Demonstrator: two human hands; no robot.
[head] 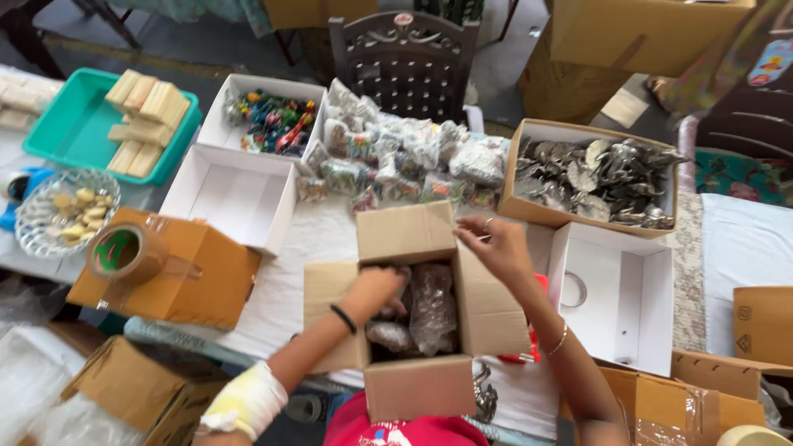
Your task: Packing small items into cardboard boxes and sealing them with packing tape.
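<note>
An open brown cardboard box [494, 318] sits at the table's near edge, its four flaps spread out. Inside lie clear plastic bags [431, 307] of small dark items. My left hand [376, 291] reaches down into the box and rests on the bags; a black band circles that wrist and a white bandage wraps the forearm. My right hand [494, 244] hovers over the box's far right corner, fingers bent near the back flap [405, 233]; I cannot tell whether it grips the flap. It wears a ring and a thin bracelet.
A pile of wrapped figurines [405, 157] lies behind the box. A carton of metal pieces [599, 177] and a white box [615, 297] stand right. Left: an empty white box [227, 198], a box of colourful toys [268, 120], a tape roll [124, 252] on a brown carton, a teal tray [78, 124].
</note>
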